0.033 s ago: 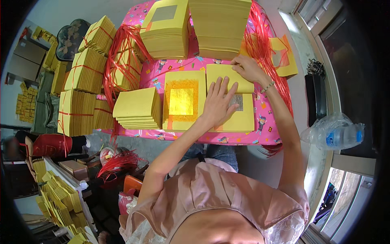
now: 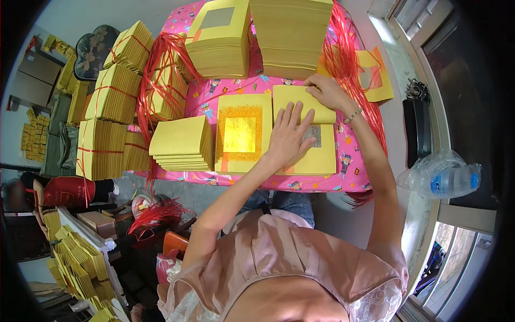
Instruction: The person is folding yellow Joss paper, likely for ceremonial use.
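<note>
My left hand lies flat with spread fingers on a yellow paper sheet that has a silver-grey square, partly covered by the hand. The sheet's far part shows as a plain yellow flap. At that flap's far edge, my right hand has bent fingers and thumb closed on the paper; a beaded bracelet circles its wrist. Just left of the sheet is a yellow paper stack with a gold square framed in orange. Further left sits a pile of folded yellow papers.
Tall yellow paper stacks stand at the table's far side. Red-tied bundles line the left. Red strings hang at both sides of the pink patterned cloth. A bagged plastic bottle is at right. Another person is at left.
</note>
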Demonstrator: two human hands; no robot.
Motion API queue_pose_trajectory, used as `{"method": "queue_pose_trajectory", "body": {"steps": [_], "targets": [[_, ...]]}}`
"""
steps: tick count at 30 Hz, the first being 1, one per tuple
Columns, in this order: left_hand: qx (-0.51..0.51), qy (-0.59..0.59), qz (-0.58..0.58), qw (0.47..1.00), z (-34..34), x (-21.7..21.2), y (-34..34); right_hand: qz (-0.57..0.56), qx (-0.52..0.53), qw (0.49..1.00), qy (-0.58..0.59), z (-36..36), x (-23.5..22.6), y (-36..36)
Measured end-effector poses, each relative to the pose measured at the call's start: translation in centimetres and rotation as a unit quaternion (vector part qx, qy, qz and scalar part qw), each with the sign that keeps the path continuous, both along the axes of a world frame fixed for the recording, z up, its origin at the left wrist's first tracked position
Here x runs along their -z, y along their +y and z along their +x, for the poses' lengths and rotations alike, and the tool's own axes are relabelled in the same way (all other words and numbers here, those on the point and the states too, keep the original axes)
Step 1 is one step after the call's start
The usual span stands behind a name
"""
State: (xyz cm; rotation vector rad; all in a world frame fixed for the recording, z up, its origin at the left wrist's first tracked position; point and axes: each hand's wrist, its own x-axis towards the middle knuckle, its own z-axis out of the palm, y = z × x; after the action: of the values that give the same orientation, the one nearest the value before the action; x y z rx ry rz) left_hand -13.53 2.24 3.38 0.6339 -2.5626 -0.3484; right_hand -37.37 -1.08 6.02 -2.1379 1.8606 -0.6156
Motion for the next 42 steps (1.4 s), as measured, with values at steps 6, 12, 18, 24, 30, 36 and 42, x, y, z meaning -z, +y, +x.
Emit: {"method": "queue_pose_trajectory", "body": {"steps": [6,12,18,24,30,36,42], "targets": [[0.004,-0.006,0.017,1.000,-0.1,0.1,-0.3,0.006,0.014,0.999,-0.032,1.2,0.7,-0.2],[0.009,-0.017,0.018,1.000,-0.1,0.2,-0.3,0.018,0.004,0.999,-0.035,1.3,0.5,-0.3],[0.016,-0.031,0.026,0.999,0.0,0.2,-0.4,0.022,-0.002,0.999,-0.039,1.5,0.4,-0.2],[0.024,-0.036,0.028,0.999,0.0,0.4,-0.4,0.016,0.004,1.000,-0.027,1.1,1.4,-0.2],[0.037,-0.039,0.040,0.998,-0.3,0.7,-0.6,-0.090,0.029,0.995,0.028,2.9,-1.3,2.8],[0.026,-0.036,0.029,0.999,0.1,0.8,-0.6,-0.075,0.059,0.992,0.078,6.5,-0.8,11.2],[0.030,-0.043,0.024,0.998,0.1,1.0,-0.5,0.031,0.057,0.994,0.087,7.3,0.6,14.2]]}}
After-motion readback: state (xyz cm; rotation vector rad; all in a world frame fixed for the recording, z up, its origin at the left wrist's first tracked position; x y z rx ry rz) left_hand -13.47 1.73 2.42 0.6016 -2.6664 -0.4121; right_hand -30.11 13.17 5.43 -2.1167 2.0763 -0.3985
